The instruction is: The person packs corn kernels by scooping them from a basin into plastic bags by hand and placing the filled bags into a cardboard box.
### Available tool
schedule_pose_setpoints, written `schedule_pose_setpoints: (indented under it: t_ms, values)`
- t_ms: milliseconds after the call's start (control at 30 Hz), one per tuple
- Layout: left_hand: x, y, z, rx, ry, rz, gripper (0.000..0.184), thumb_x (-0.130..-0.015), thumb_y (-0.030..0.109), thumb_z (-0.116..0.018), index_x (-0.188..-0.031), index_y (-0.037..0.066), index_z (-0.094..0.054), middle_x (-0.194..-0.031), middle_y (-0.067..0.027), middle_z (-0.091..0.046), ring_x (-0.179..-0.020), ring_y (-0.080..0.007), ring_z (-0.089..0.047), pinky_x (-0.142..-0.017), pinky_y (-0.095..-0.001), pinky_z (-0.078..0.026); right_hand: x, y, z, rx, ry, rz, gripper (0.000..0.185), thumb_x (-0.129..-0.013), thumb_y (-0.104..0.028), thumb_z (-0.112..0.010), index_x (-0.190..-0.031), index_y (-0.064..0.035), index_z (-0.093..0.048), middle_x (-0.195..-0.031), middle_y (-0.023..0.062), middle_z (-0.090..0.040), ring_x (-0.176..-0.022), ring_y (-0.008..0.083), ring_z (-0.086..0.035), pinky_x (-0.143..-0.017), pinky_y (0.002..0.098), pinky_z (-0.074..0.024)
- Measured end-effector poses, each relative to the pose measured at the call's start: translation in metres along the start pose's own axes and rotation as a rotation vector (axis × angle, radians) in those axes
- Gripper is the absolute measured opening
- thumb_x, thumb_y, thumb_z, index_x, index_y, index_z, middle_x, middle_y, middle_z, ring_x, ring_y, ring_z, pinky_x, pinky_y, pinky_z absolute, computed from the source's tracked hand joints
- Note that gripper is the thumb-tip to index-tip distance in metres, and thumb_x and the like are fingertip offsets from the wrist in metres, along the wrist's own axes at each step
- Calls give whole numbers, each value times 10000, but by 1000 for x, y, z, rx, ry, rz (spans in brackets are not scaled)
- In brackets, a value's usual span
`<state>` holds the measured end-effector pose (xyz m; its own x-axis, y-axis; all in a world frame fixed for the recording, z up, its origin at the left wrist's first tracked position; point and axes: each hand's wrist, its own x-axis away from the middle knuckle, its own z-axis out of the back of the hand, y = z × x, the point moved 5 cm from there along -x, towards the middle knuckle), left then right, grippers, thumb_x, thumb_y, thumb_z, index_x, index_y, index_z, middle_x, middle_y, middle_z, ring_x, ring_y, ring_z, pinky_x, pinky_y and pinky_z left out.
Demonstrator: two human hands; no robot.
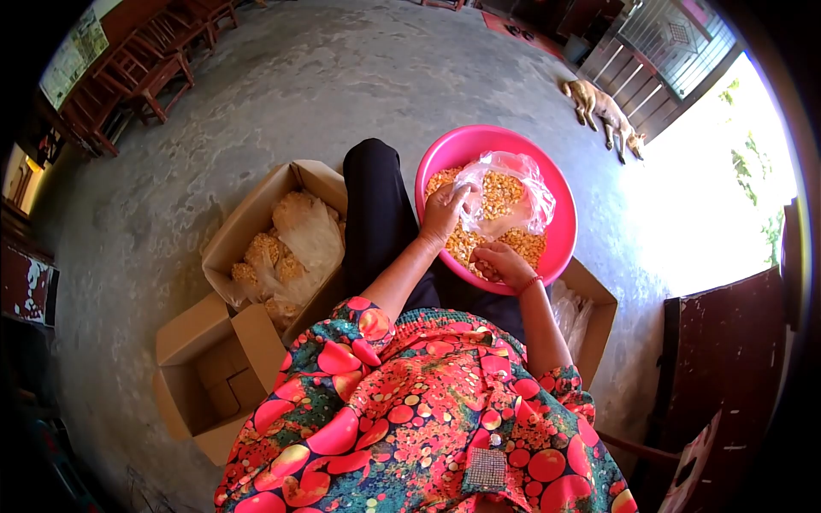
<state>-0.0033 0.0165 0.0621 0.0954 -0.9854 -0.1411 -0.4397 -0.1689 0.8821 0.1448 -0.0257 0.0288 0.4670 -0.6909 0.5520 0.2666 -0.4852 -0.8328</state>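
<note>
A pink basin (563, 231) rests on my lap with yellow-orange corn kernels (523, 244) spread in it. Inside the basin lies a clear plastic bag (537, 190) with some kernels in it. My left hand (443, 214) is closed on the bag's near left edge, thumb and fingers pinched together. Lower in the basin, my right hand (506, 265) is curled among the loose kernels by the near rim. Its fingers are bent round kernels, though their tips are partly hidden.
To my left stands a cardboard box (248, 201) with bags of corn, beside another open cardboard box (205, 380). A third box (597, 299) with plastic bags is at my right. A dog (603, 109) lies near the doorway. Wooden chairs (141, 77) line the far left.
</note>
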Motion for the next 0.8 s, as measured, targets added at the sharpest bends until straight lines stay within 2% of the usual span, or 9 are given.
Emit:
schedule_pose_setpoints:
  t_ms: [233, 467, 567, 633, 667, 767, 800]
  values:
    - [-3, -6, 0, 7, -34, 18, 231, -833, 202, -454, -811, 18, -593, -774, -34, -591, -560, -73, -485, -549, -208, -406, 0, 0, -2, 53, -72, 34, 170, -825, -171, -468, -884, -31, -544, -589, -49, -421, -424, 21, -329, -365, 152, -248]
    - [-3, -8, -1, -28, -91, 42, 262, -841, 214, -438, -798, 3, -587, -751, -46, -592, -559, -79, -494, -552, -215, -413, 2, -3, -4, 48, -66, 10, 165, -834, -176, -459, -878, -34, -532, -572, -55, -390, -413, 20, -305, -358, 158, -235]
    - [-2, -6, -1, 15, -64, 48, 269, -843, 214, -431, -790, 1, -587, -738, -46, -589, -556, -80, -491, -549, -216, -412, 8, -7, -8, -88, -111, -3, 154, -848, -184, -446, -864, -45, -510, -556, -58, -358, -397, 21, -273, -345, 158, -212]
    - [-2, -5, 0, 18, -49, 27, 278, -846, 216, -422, -783, 2, -588, -727, -45, -583, -552, -82, -488, -547, -217, -411, 11, -12, -11, -381, -198, 102, 154, -860, -194, -429, -848, -53, -490, -546, -57, -337, -387, 22, -247, -336, 155, -189]
    - [-2, -5, 0, 19, -48, 27, 278, -846, 216, -422, -783, 2, -588, -727, -45, -583, -552, -82, -488, -547, -217, -411, 11, -13, -12, -380, -198, 102, 154, -860, -194, -429, -848, -53, -490, -546, -57, -337, -387, 22, -247, -336, 155, -189]
    - [-2, -5, 0, 30, -49, 31, 291, -849, 225, -416, -777, 1, -588, -701, -43, -570, -557, -83, -486, -548, -218, -411, 9, -22, -6, -533, -116, 156, 156, -853, -166, -428, -862, -28, -500, -550, -42, -362, -383, 34, -256, -339, 162, -192]
    - [-2, -6, 0, 11, -70, 40, 302, -848, 236, -397, -786, 11, -589, -714, -40, -570, -573, -87, -484, -563, -222, -408, 8, -27, 1, -569, 2, 184, 157, -849, -163, -431, -860, -23, -500, -559, -36, -377, -387, 35, -261, -341, 160, -200]
